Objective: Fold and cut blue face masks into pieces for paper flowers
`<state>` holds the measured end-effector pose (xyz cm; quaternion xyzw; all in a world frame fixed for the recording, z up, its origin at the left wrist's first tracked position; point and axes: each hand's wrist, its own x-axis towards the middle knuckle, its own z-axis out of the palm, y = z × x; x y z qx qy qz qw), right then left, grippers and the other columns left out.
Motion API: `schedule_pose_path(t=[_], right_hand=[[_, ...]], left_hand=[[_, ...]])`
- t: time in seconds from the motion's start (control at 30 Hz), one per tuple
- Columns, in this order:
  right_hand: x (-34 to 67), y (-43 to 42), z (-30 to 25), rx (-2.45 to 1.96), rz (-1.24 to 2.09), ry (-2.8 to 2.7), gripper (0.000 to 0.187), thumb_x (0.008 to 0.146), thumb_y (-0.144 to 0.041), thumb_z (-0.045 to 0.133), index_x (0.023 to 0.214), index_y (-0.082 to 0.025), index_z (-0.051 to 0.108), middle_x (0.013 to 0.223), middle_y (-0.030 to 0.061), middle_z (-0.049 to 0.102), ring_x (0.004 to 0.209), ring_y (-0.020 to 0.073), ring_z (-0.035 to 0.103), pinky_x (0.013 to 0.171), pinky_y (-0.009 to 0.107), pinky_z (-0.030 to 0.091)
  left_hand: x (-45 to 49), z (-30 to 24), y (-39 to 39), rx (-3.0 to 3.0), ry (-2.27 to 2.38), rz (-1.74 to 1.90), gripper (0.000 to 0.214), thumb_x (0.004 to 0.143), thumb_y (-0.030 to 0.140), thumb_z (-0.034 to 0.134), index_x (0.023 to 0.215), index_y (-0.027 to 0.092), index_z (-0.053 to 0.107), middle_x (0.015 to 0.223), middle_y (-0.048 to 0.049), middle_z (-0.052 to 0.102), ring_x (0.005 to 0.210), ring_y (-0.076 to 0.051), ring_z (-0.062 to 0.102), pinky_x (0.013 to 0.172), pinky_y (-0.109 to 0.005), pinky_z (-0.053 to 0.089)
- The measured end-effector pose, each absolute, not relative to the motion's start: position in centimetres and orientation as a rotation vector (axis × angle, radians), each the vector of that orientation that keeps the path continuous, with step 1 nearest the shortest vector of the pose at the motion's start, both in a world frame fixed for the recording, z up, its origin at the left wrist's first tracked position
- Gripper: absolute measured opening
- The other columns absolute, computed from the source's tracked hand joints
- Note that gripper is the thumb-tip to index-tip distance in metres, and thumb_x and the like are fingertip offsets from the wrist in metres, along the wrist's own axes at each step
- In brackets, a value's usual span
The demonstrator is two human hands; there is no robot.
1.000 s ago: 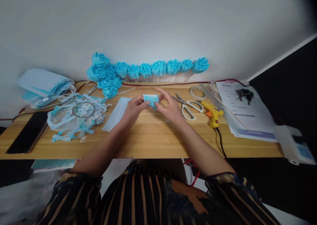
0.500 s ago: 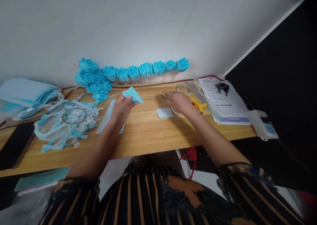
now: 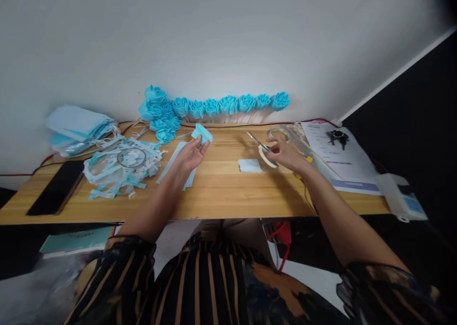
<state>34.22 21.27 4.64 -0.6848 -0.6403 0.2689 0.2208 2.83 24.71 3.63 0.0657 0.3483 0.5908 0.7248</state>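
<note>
My left hand [image 3: 191, 153] pinches a small folded blue piece [image 3: 202, 134] and holds it up above the wooden desk [image 3: 221, 196]. To the right, my right hand [image 3: 285, 153] closes on the white handles of a pair of scissors [image 3: 263, 150], whose blades point back and left. Between the hands a small pale blue rectangle [image 3: 250, 165] lies flat on the desk. Under my left wrist rests a flat blue face mask [image 3: 176, 165].
A row of blue paper flowers [image 3: 214, 106] leans on the wall. Cut mask scraps with a tape ring [image 3: 123, 165], a stack of masks [image 3: 78, 127] and a black phone [image 3: 57, 187] lie at left. A tape roll [image 3: 280, 132], papers with keys [image 3: 337, 151] and a white device [image 3: 403, 198] are at right.
The hands parted: the left kept the blue piece and lifted it, a pale rectangle was left on the desk, and the right reached to the scissors and took hold of them.
</note>
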Motion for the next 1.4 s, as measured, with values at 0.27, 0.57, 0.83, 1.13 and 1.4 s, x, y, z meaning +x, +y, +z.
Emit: schedule_pose_path(t=[0.27,0.57,0.83,1.13,1.4], right_hand=[[27.7,15.1,4.9,-0.82,1.849,-1.304,0.075,0.08,-0.077,0.075,0.129,-0.02,0.068,0.093,0.0084,0.074,0.079,0.0204,0.07,0.08,0.039,0.061],[25.7,15.3,3.8,-0.754,1.943,-1.305,0.072,0.087,-0.072,0.072,0.134,-0.018,0.067,0.101,0.0105,0.077,0.075,0.0163,0.071,0.067,0.029,0.057],[25.3,16.0,3.3,-0.747,1.974,-1.286,0.068,0.089,-0.069,0.072,0.135,-0.019,0.066,0.101,0.0085,0.077,0.081,0.0171,0.074,0.071,0.029,0.058],[24.9,16.5,3.1,-0.762,1.975,-1.264,0.07,0.087,-0.07,0.073,0.135,-0.02,0.065,0.098,0.007,0.077,0.078,0.0163,0.074,0.074,0.031,0.06],[23.2,17.7,3.3,-0.728,1.931,-1.165,0.062,0.079,-0.068,0.082,0.116,-0.02,0.071,0.09,0.0047,0.076,0.073,0.0153,0.07,0.069,0.03,0.058]], left_hand=[[3.0,4.0,24.4,0.125,0.748,1.287,0.027,0.106,0.004,0.049,0.085,0.015,0.065,0.066,0.004,0.073,0.059,-0.004,0.071,0.066,-0.013,0.06],[3.2,4.3,24.1,0.193,0.751,1.242,0.027,0.106,0.006,0.048,0.092,0.013,0.069,0.07,0.0024,0.074,0.062,-0.005,0.073,0.065,-0.013,0.059],[3.4,4.7,23.8,0.201,0.781,1.228,0.032,0.105,0.004,0.048,0.078,0.014,0.062,0.068,0.0026,0.073,0.059,-0.006,0.071,0.063,-0.015,0.059],[3.6,4.6,23.4,0.247,0.76,1.226,0.027,0.105,0.004,0.049,0.084,0.014,0.063,0.069,0.003,0.073,0.061,-0.005,0.072,0.066,-0.013,0.059],[4.1,3.7,23.0,0.467,0.729,1.147,0.021,0.099,0.005,0.06,0.082,0.013,0.067,0.072,-0.0009,0.075,0.058,-0.009,0.071,0.067,-0.017,0.059]])
